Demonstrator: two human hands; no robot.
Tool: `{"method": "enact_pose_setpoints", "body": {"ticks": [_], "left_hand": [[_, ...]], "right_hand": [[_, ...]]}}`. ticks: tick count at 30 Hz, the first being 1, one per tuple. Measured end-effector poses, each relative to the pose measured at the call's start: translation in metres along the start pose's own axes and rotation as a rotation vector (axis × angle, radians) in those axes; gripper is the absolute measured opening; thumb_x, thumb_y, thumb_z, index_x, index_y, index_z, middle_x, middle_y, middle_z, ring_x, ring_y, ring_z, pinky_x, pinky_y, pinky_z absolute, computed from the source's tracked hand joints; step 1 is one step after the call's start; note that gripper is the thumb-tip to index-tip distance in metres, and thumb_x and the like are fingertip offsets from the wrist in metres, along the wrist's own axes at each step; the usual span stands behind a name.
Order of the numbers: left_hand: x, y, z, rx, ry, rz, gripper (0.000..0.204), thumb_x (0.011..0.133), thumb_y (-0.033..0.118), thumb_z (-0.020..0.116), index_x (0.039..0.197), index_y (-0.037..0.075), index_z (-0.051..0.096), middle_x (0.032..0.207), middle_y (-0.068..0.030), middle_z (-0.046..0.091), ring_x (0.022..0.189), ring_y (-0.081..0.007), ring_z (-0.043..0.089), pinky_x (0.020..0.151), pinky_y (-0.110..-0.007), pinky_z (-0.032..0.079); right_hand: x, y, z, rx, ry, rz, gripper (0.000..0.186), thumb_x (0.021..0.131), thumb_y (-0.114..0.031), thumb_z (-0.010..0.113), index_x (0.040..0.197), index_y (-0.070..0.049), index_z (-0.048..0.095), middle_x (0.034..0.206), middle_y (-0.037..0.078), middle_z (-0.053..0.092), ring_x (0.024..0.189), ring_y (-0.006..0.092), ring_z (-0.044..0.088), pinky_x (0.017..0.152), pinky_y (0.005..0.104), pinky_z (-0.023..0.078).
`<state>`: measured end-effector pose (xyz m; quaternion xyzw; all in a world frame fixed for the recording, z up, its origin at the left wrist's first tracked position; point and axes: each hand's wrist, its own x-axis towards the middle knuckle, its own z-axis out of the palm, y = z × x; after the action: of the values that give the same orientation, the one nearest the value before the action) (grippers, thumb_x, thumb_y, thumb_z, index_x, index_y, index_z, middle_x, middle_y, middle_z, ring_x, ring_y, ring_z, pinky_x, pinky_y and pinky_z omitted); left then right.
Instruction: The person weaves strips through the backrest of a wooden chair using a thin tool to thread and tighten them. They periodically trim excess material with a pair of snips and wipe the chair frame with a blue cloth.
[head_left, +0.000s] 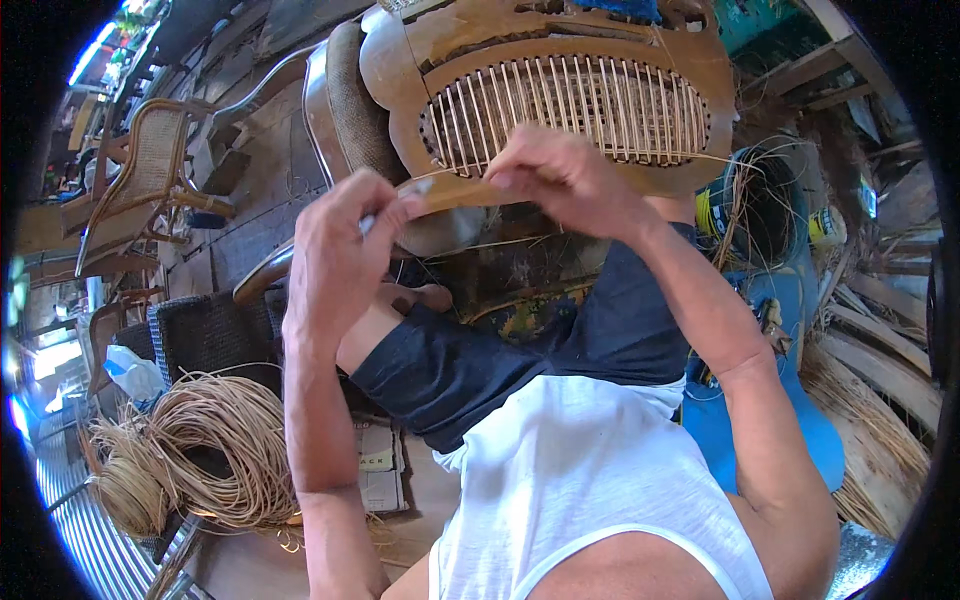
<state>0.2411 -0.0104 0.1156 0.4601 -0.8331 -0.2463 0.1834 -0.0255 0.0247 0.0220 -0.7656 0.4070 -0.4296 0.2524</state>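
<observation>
Left hand (340, 235) clasps a silvery piece (424, 186) (blurred by motion); right hand (560, 178) seemingly pinches a cane strand (441, 173).

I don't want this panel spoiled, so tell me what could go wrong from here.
The left hand pinches a pale, blurred object; if it is sharp, a slip might nick the fingers. The right hand is near the strands across the wooden frame, and could perhaps catch and shift one. Loose fibres trailing over the dark bucket might snag or tangle.
</observation>
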Motion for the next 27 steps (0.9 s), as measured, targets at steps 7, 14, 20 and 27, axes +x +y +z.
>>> {"method": "enact_pose_setpoints", "body": {"ticks": [7, 14, 20, 27], "left_hand": [[0.047, -0.011, 0.076, -0.060, 0.104, 0.020, 0.021, 0.099, 0.020, 0.066, 0.103, 0.001, 0.071, 0.088, -0.0146, 0.071, 0.079, -0.0223, 0.066, 0.076, -0.037, 0.052], [0.065, -0.006, 0.101, 0.107, 0.044, 0.258, 0.023, 0.093, 0.018, 0.072, 0.111, 0.004, 0.074, 0.099, -0.0170, 0.074, 0.089, -0.0340, 0.071, 0.084, -0.042, 0.055], [0.074, -0.001, 0.100, 0.202, -0.082, 0.336, 0.025, 0.093, 0.018, 0.071, 0.115, 0.007, 0.073, 0.100, -0.0187, 0.074, 0.092, -0.0371, 0.071, 0.087, -0.046, 0.054], [0.086, 0.013, 0.093, 0.387, -0.261, 0.248, 0.025, 0.094, 0.019, 0.070, 0.117, 0.010, 0.072, 0.098, -0.0189, 0.075, 0.096, -0.0387, 0.071, 0.087, -0.049, 0.054]], "right_hand": [[-0.028, 0.051, -0.029, -0.168, 0.329, 0.296, 0.016, 0.100, -0.020, 0.070, 0.101, -0.004, 0.071, 0.089, 0.009, 0.063, 0.081, 0.0249, 0.064, 0.077, 0.0383, 0.053], [-0.030, 0.061, -0.030, -0.137, 0.358, 0.250, 0.019, 0.104, -0.024, 0.065, 0.099, -0.006, 0.063, 0.083, 0.008, 0.063, 0.076, 0.0217, 0.063, 0.070, 0.0367, 0.051], [-0.044, 0.073, -0.032, 0.038, 0.312, 0.303, 0.019, 0.105, -0.027, 0.065, 0.104, -0.008, 0.062, 0.082, 0.003, 0.064, 0.075, 0.0129, 0.059, 0.070, 0.0316, 0.051], [-0.043, 0.070, -0.034, 0.115, 0.275, 0.333, 0.018, 0.106, -0.026, 0.063, 0.105, -0.008, 0.062, 0.083, 0.002, 0.063, 0.078, 0.0118, 0.063, 0.073, 0.0321, 0.053]]}}
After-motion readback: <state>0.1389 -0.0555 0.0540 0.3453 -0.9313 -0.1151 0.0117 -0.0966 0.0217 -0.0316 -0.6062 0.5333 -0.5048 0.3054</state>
